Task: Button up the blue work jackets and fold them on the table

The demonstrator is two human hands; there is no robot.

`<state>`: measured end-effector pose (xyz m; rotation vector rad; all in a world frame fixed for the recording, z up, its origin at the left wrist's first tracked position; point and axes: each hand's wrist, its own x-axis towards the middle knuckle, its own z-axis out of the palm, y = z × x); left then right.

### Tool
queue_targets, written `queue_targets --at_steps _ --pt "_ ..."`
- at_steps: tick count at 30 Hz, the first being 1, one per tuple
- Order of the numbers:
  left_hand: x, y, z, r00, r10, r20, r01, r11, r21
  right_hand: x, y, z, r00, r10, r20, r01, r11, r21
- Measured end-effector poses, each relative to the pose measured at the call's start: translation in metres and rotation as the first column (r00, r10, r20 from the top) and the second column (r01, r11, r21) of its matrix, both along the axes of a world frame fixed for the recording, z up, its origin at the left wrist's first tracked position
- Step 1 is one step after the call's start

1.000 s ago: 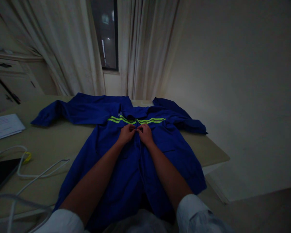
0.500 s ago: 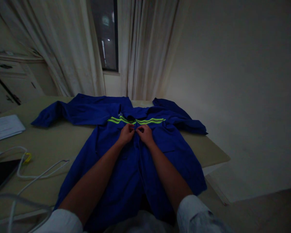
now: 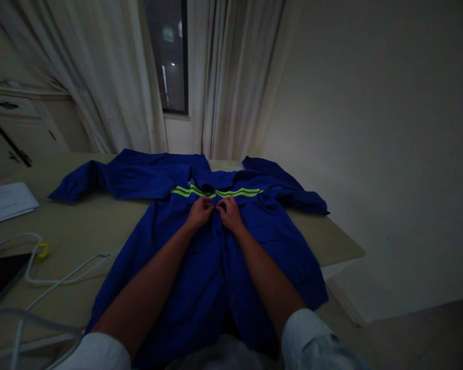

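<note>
A blue work jacket (image 3: 189,267) with yellow-green chest stripes lies front up, its sleeves spread to both sides and its lower edge toward me. My left hand (image 3: 201,211) pinches the left edge of the front opening, just below the stripes. Close beside it, almost touching, my right hand (image 3: 229,213) pinches the right edge of that opening. Any button or fastener between the fingertips is too small and dark to make out. Below my hands the two front edges run down and part near the hem.
The jacket rests on a greenish table (image 3: 100,226). At the left lie white papers (image 3: 10,203), a dark tablet or phone (image 3: 3,275) and a looping white cable (image 3: 67,280) with a yellow piece. Curtains (image 3: 116,77) and a wall (image 3: 370,154) stand behind.
Both hands stay at the same spot on the jacket's front, with only slight finger movement. The view has shifted very slightly.
</note>
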<state>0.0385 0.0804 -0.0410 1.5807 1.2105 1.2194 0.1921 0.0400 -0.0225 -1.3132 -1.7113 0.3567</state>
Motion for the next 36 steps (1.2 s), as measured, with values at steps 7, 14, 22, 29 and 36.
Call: queue_targets --at_steps 7,14,22,29,36 --pt "0.005 0.0 -0.002 0.999 0.033 0.027 -0.032 0.999 -0.037 0.001 0.005 -0.005 0.999 -0.037 -0.027 0.035 0.998 -0.046" --pt "0.007 -0.002 -0.002 0.998 0.047 0.038 -0.044 0.997 -0.056 0.001 0.005 -0.005 0.999 -0.048 -0.001 0.048 0.998 -0.042" --pt "0.001 -0.002 0.009 0.993 0.011 0.118 0.006 0.99 -0.143 -0.004 -0.006 0.002 0.987 0.023 0.159 -0.018 0.999 -0.035" --pt "0.003 -0.001 0.012 0.985 0.043 0.165 -0.005 0.974 -0.229 -0.005 -0.008 0.004 0.988 -0.015 0.157 0.018 1.0 -0.012" --pt "0.003 0.0 0.013 0.981 0.075 0.178 -0.03 0.969 -0.246 -0.011 -0.015 0.009 0.979 -0.063 0.192 0.061 0.998 0.017"
